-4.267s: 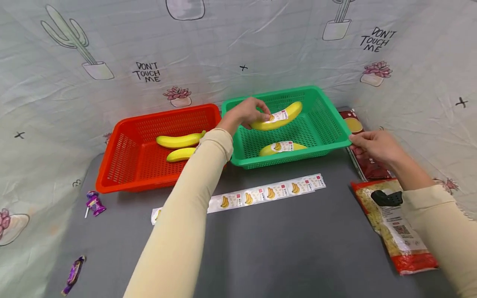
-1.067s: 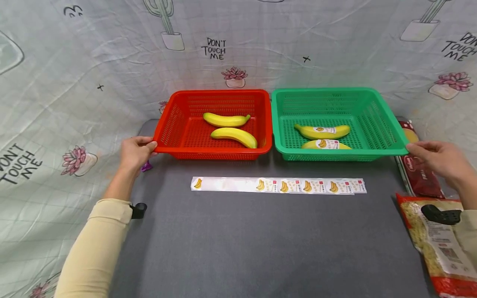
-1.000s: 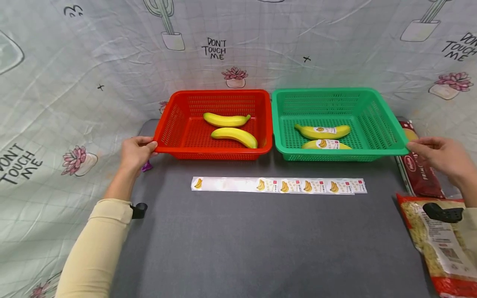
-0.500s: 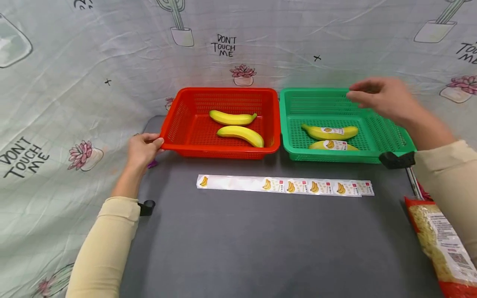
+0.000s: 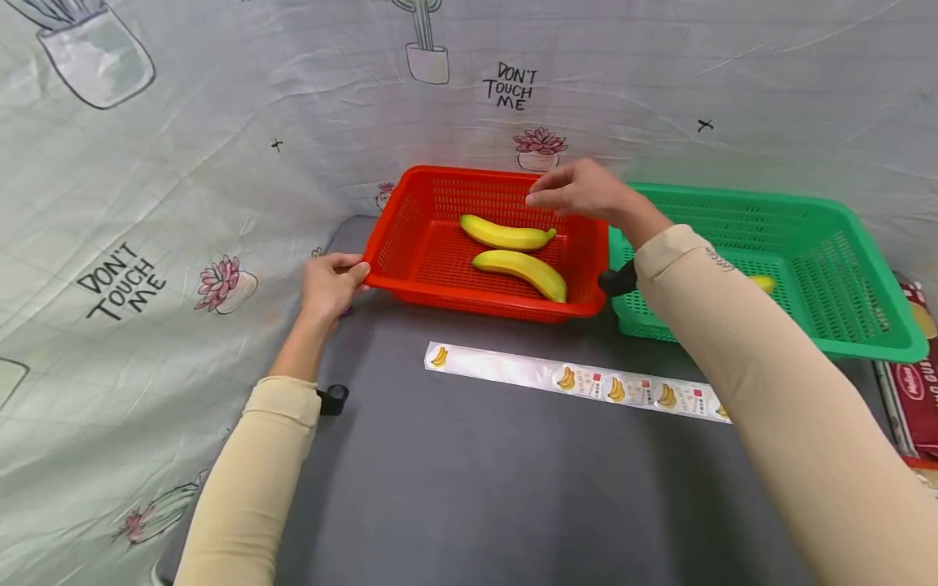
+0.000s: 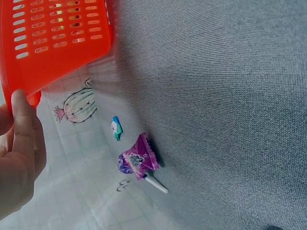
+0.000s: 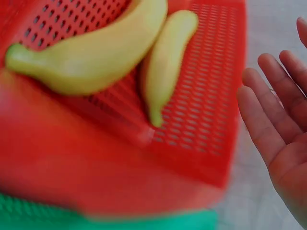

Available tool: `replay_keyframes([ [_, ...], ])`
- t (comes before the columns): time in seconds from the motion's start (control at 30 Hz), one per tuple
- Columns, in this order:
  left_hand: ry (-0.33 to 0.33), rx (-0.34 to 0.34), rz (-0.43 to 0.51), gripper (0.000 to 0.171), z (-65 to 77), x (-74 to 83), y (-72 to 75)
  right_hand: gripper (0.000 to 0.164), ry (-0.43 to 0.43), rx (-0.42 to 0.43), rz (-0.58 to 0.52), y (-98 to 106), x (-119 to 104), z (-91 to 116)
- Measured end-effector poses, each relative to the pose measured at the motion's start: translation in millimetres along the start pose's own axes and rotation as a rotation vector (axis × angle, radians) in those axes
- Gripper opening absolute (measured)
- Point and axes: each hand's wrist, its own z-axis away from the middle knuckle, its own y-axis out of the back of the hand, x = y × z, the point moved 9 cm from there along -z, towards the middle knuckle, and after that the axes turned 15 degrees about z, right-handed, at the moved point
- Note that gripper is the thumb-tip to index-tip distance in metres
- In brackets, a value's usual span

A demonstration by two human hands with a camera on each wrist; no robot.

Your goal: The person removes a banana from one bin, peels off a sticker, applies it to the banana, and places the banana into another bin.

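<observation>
Two plain yellow bananas lie in the red plastic basket point(image 5: 432, 281): the back banana point(image 5: 506, 234) and the front banana point(image 5: 523, 270). My left hand point(image 5: 330, 285) pinches the basket's front left corner between thumb and fingers, as the left wrist view also shows. Above the back right part of the red basket hovers my right hand point(image 5: 582, 194), holding nothing. In the right wrist view its fingers point(image 7: 261, 112) are extended, apart from both bananas. To the right stands the green basket point(image 5: 843, 268), where a banana tip point(image 5: 762, 283) shows past my sleeve.
A strip of banana stickers point(image 5: 506, 366) lies on the grey table point(image 5: 513, 488) before the baskets, partly behind my right forearm. A dark red packet point(image 5: 912, 391) is at the far right. Purple-wrapped candy point(image 6: 139, 158) lies left of the red basket. A printed cloth hangs behind.
My right hand has let go of the green basket's corner and moved left to above the red basket. The left hand keeps its hold on the red basket's corner. The head view has turned left.
</observation>
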Motion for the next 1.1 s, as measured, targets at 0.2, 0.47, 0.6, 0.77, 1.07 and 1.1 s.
replay_keyframes([
  [0.2,-0.005,-0.004,0.026,0.034,-2.8,-1.5,-1.1,0.051,-0.065,-0.079,-0.023,-29.9,13.7,-27.4],
  [0.47,-0.002,0.008,0.072,0.035,-3.3,-2.9,1.6,0.047,-0.067,-0.16,0.043,-57.3,27.9,-46.1],
  [0.6,0.009,0.02,0.078,0.035,-3.8,-8.1,4.3,0.047,-0.081,-0.208,0.05,-71.6,34.2,-52.5],
  [0.77,0.004,0.037,0.096,0.033,-3.5,-11.3,3.9,0.049,-0.069,-0.246,0.055,-85.0,39.6,-53.0],
  [1.07,-0.005,0.046,0.104,0.033,-5.2,-12.0,4.0,0.043,-0.055,-0.229,0.064,-92.0,43.1,-62.2],
  [1.1,-0.004,0.049,0.101,0.033,-5.4,-12.5,4.1,0.043,-0.055,-0.231,0.063,-92.8,43.8,-63.1],
])
